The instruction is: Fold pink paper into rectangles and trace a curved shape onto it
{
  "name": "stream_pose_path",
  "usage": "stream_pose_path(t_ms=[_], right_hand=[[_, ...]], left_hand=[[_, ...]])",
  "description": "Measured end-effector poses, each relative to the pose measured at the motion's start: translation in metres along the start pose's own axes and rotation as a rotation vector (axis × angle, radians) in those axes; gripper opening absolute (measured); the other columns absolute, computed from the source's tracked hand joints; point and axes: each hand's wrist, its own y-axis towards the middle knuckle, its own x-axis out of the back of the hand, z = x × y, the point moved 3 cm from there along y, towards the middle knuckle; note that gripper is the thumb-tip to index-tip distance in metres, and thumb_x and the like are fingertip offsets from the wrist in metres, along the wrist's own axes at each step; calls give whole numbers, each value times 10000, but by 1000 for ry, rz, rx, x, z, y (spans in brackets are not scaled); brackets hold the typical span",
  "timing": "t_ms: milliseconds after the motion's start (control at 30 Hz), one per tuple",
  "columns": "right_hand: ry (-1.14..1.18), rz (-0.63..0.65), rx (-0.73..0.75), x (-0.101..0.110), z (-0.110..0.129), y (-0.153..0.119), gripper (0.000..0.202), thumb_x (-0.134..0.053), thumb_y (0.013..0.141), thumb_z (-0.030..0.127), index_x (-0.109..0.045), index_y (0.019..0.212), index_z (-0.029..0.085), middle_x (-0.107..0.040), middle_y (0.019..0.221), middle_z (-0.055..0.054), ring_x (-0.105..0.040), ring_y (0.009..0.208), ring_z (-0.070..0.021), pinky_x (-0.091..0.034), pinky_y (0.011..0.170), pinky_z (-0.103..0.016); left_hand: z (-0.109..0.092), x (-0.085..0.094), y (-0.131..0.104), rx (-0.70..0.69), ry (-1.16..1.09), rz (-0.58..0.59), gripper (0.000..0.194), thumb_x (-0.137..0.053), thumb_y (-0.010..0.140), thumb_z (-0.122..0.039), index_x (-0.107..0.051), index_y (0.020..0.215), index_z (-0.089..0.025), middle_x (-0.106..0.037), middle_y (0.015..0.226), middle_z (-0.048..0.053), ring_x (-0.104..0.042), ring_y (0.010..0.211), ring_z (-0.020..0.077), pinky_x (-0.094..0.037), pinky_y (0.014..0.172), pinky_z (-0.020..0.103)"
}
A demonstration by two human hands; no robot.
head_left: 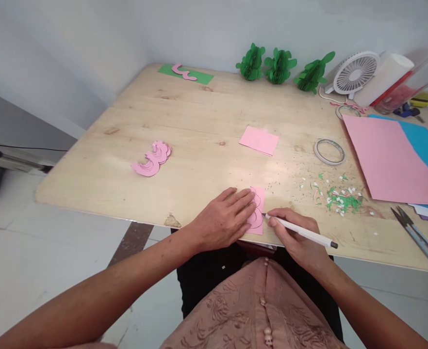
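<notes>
Near the table's front edge lies a pink paper piece (258, 228) with a curved outline drawn on it. My left hand (229, 216) rests flat across its left part, fingers stretched out, covering that side. My right hand (297, 234) grips a white pen (306, 232), its dark tip at the paper's right edge beside the drawn line. Behind the hands sits a folded pink paper (259, 140). To the left is a stack of pink cut-out scalloped shapes (153, 159).
Paper scraps (345, 199), a tape roll (329, 151), thread snips (418, 237) and large pink sheets (396, 157) lie on the right. Green paper figures (280, 66) and a white fan (355, 72) stand along the wall. A green strip (203, 77) lies at the back left.
</notes>
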Motion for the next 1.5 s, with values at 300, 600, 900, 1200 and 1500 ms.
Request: stream_pose_path(t_ms=[300,600,900,1200,1500], right_hand=[[-22,-20,9,-1,-1,-4,133,-525,887,235,-654,892,201,-731,837,-11,-670,736,-150,-477,674,-256],[-48,-38,23,-2,-3,-8,129,-530,890,241,-653,888,203,-730,844,-8,-666,740,-144,-472,676,-250],[-44,-40,21,-1,0,-10,129,-527,887,228,-653,894,199,-733,845,-15,-670,741,-147,-482,680,-247],[-63,-36,30,-2,-1,-12,142,-521,890,244,-656,890,203,-737,864,-31,-679,758,-156,-495,680,-252],[-7,-154,84,5,8,-16,178,-516,897,218,-630,1034,208,-726,874,-47,-675,780,-177,-519,713,-301]], left_hand=[[1,0,0,6,-16,4,353,-428,923,-272,-544,1204,-92,-529,1344,174,-446,1296,276,-373,1059,469],[0,-1,0,7,-10,10,355,-420,929,-272,-537,1210,-90,-519,1354,175,-435,1305,275,-362,1068,473],[0,-1,0,-2,1,2,356,-419,929,-260,-536,1217,-87,-527,1347,173,-433,1306,275,-359,1070,467],[0,-1,0,2,-2,-6,347,-427,923,-256,-540,1205,-91,-528,1345,171,-433,1307,273,-368,1064,466],[0,0,0,5,-7,-2,345,-430,920,-258,-543,1203,-96,-527,1346,176,-447,1296,275,-375,1058,469]])
